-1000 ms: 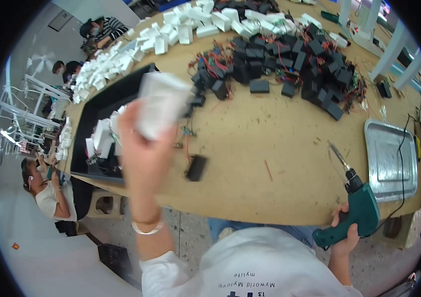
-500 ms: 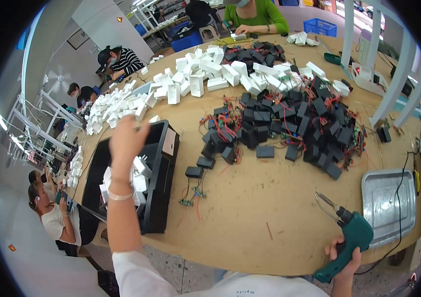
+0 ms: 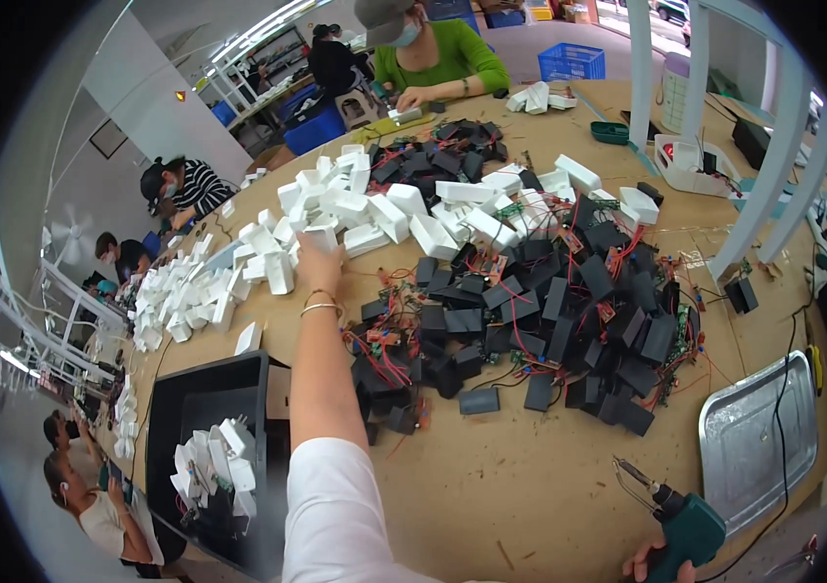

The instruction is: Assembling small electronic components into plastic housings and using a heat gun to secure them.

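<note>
My left hand stretches out to the near edge of a pile of white plastic cases. Its fingers close around one white plastic case there, though the fingertips are partly hidden. At the lower right, my right hand grips a green soldering gun, its metal tip pointing up and left over the table. Right of my left forearm spreads a heap of black boxes with red wires and small green circuit boards. Left of that arm stands a black bin with white cases and wired parts inside.
A metal tray lies on the right, with a black cable across it. White posts rise at the right edge. Opposite, a person in green works at the table. Other people sit along the left side.
My left hand has moved from over the black bin, forward and right, to the white cases. The view has shifted; my right hand still holds the soldering gun.
</note>
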Demonstrator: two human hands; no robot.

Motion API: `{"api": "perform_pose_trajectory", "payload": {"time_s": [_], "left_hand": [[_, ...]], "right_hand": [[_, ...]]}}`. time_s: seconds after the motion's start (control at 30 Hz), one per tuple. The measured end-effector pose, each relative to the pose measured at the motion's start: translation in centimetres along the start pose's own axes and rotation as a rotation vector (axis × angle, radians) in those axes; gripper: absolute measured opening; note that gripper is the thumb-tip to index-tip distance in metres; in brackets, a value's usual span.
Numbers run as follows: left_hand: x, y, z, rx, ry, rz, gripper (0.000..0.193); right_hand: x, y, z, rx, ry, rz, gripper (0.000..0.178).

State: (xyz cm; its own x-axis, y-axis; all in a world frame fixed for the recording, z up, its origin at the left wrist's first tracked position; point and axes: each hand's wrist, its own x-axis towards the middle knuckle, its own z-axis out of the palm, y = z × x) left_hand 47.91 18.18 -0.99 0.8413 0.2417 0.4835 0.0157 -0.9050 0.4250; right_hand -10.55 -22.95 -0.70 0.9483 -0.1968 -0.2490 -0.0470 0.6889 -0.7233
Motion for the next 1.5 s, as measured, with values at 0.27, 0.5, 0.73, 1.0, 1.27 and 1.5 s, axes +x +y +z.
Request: {"api": "perform_pose_trajectory", "payload": {"time_s": [0.27,0.5,0.73,1.0,1.27,1.5], "left_hand": [[-6.4,11.2,-11.1,-0.878,-0.293,-0.318,0.074],[-24.8,17.0,-16.2,-0.811,-0.756,-0.055,0.043],[-40.2,14.5,-19.1,-0.63,-0.531,0.007,0.033],[-39.0,9.4,-25.2,-0.172,-0.241,0.39,0.037],[-37.4,0.4,-28.2,0.249,-0.203,0.345,0.023],[-36.3,-0.1,-29.4,0.234,-0.258,0.683,0.015]], "right_hand": [[0.7,-0.2,0.6,-0.048,-0.025,-0.011,0.06],[1.2,0.4,-0.1,-0.107,-0.063,-0.119,0.059],[1.2,0.8,0.2,-0.112,-0.173,-0.232,0.057],[0.7,0.5,0.4,-0.126,-0.189,-0.288,0.054],[0.9,0.8,0.3,-0.157,-0.186,-0.293,0.053],[1.0,0.9,0.2,-0.157,-0.22,-0.305,0.053]]}}
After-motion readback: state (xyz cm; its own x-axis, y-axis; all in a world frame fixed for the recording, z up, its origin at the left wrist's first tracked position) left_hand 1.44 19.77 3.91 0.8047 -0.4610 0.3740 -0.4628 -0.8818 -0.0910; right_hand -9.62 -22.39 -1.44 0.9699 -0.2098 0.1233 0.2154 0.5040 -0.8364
